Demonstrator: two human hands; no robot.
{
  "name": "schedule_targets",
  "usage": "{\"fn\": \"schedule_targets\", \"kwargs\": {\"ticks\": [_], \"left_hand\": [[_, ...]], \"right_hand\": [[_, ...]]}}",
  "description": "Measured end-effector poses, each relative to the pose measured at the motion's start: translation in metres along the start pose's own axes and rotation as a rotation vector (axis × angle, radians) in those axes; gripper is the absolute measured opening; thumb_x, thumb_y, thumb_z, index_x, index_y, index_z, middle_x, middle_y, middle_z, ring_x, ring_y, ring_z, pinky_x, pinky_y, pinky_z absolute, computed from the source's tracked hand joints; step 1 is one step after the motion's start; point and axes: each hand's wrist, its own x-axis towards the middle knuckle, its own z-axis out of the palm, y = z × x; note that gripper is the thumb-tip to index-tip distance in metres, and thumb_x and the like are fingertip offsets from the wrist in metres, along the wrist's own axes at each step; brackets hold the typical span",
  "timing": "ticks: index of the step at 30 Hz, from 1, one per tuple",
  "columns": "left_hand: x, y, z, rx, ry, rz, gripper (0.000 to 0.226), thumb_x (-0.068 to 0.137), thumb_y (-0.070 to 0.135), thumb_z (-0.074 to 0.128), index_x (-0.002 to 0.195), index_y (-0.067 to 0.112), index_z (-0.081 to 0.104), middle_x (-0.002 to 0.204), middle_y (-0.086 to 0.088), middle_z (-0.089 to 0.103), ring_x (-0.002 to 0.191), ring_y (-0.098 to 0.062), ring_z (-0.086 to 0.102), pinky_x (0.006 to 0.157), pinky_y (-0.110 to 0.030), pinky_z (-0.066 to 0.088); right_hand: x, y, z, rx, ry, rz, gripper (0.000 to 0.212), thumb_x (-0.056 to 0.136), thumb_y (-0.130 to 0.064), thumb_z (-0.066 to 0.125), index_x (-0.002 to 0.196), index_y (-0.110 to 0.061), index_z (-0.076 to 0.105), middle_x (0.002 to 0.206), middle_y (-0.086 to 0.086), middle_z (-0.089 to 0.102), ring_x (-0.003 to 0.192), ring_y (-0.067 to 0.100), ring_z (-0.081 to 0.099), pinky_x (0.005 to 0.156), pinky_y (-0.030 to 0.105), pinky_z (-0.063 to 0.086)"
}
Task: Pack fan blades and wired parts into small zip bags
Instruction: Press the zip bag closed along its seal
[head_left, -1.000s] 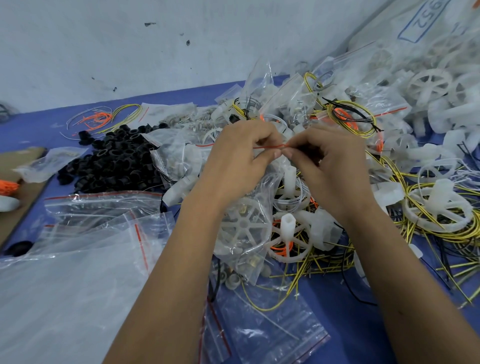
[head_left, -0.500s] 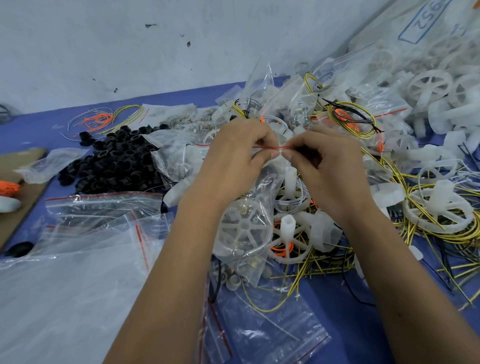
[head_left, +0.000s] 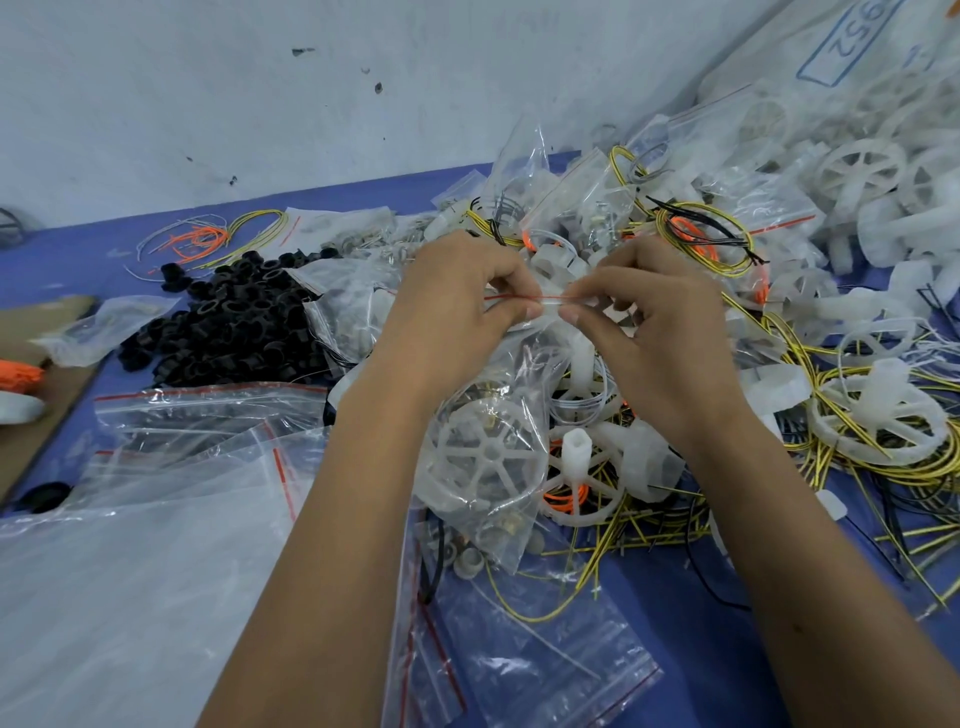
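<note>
Both hands work at the centre of the blue counter (head_left: 691, 613), raised above the clutter. The left hand (head_left: 457, 306) pinches the red-striped top edge of a small zip bag (head_left: 488, 467) between thumb and curled fingers. The right hand (head_left: 654, 322) pinches the same edge just beside it, so the fingertips of the two hands nearly touch. The bag hangs below the grip and holds a white fan blade (head_left: 483, 457) with spokes, plus small parts at its lower end; whether the seal is fully closed cannot be told.

Directly right of the bag, loose white fan blades with yellow wires (head_left: 644, 525) lie in a tangle that runs to the right edge of the view. Behind the hands, filled bags (head_left: 571, 208) are heaped against the white wall (head_left: 260, 104). A pile of black rings (head_left: 228, 317) lies to the left, well apart from the hands. Empty zip bags (head_left: 197, 415) lie flat at front left, and more (head_left: 540, 654) lie between the forearms. A brown board (head_left: 31, 415) sits at the left edge. Bare counter shows at front right, between the right forearm and the wire tangle, and along the far left near the wall.
</note>
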Motion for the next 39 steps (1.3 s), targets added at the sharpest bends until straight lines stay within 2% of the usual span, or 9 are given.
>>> {"fn": "schedule_targets", "kwargs": {"ticks": [3,6,11,15,17,21,27,33,39], "left_hand": [[0.001,0.000,0.000,-0.001,-0.007,0.006,0.007,0.084,0.017,0.082,0.085,0.022,0.078,0.088,0.007,0.071,0.093,-0.011,0.062,0.090,-0.036,0.050],[0.000,0.000,0.000,-0.007,-0.004,0.020,0.007,0.083,0.019,0.083,0.087,0.021,0.079,0.088,0.011,0.073,0.093,-0.006,0.064,0.091,-0.031,0.049],[0.001,0.004,0.003,-0.005,-0.011,0.050,0.006,0.082,0.017,0.084,0.083,0.019,0.078,0.083,0.015,0.069,0.086,0.001,0.062,0.084,-0.016,0.044],[-0.001,-0.002,0.000,0.011,0.024,0.008,0.008,0.082,0.013,0.083,0.084,0.016,0.076,0.086,0.007,0.071,0.087,-0.010,0.063,0.084,-0.027,0.048],[-0.001,-0.003,-0.003,0.012,0.025,0.004,0.008,0.082,0.013,0.083,0.085,0.015,0.076,0.086,0.006,0.071,0.088,-0.012,0.064,0.086,-0.032,0.049],[-0.001,0.001,-0.002,-0.034,0.020,0.025,0.008,0.083,0.017,0.083,0.088,0.017,0.077,0.087,0.010,0.072,0.088,-0.007,0.065,0.087,-0.027,0.050],[0.000,0.012,0.005,-0.118,0.022,0.090,0.007,0.084,0.012,0.080,0.089,0.018,0.079,0.087,0.009,0.071,0.088,-0.009,0.067,0.086,-0.027,0.051],[-0.001,0.011,0.004,-0.079,0.009,0.103,0.011,0.087,0.016,0.079,0.087,0.026,0.075,0.086,0.016,0.068,0.089,-0.003,0.063,0.088,-0.021,0.045],[0.001,0.013,0.010,-0.006,0.016,0.160,0.002,0.090,0.013,0.074,0.090,0.015,0.073,0.090,0.005,0.069,0.092,-0.015,0.059,0.088,-0.028,0.044]], "right_hand": [[0.001,0.001,-0.001,0.004,0.026,-0.002,0.005,0.087,-0.014,0.080,0.092,-0.011,0.079,0.090,0.002,0.062,0.077,0.001,0.052,0.070,0.012,0.036],[0.001,-0.001,-0.002,-0.003,0.029,-0.040,0.005,0.086,-0.013,0.080,0.085,-0.008,0.079,0.085,0.003,0.064,0.079,0.015,0.056,0.071,0.026,0.042],[0.001,-0.003,-0.001,0.031,0.030,-0.007,0.007,0.085,-0.014,0.082,0.090,-0.010,0.080,0.084,0.001,0.065,0.073,0.003,0.053,0.067,0.010,0.036],[0.000,0.000,-0.002,0.085,0.062,0.053,0.007,0.085,-0.010,0.080,0.091,-0.011,0.078,0.085,0.000,0.065,0.072,0.011,0.060,0.064,0.020,0.046],[0.000,0.000,-0.002,0.092,0.060,0.043,0.005,0.085,-0.008,0.080,0.087,-0.012,0.078,0.083,-0.002,0.065,0.072,0.010,0.059,0.065,0.019,0.044],[0.000,-0.001,-0.002,0.074,0.029,-0.001,0.003,0.087,-0.010,0.079,0.087,-0.012,0.077,0.085,-0.001,0.064,0.074,0.014,0.057,0.065,0.020,0.040],[0.001,-0.001,-0.002,0.049,0.003,-0.051,0.002,0.089,-0.009,0.077,0.089,-0.009,0.075,0.089,0.004,0.064,0.075,0.014,0.055,0.067,0.013,0.035],[0.002,-0.001,-0.002,0.039,-0.021,-0.060,0.003,0.090,-0.008,0.075,0.089,-0.009,0.073,0.090,0.003,0.062,0.076,0.015,0.054,0.068,0.011,0.034],[0.002,-0.003,-0.001,0.050,-0.017,-0.050,0.006,0.089,-0.005,0.073,0.087,-0.008,0.068,0.090,0.003,0.060,0.076,0.017,0.053,0.069,0.013,0.034]]}}
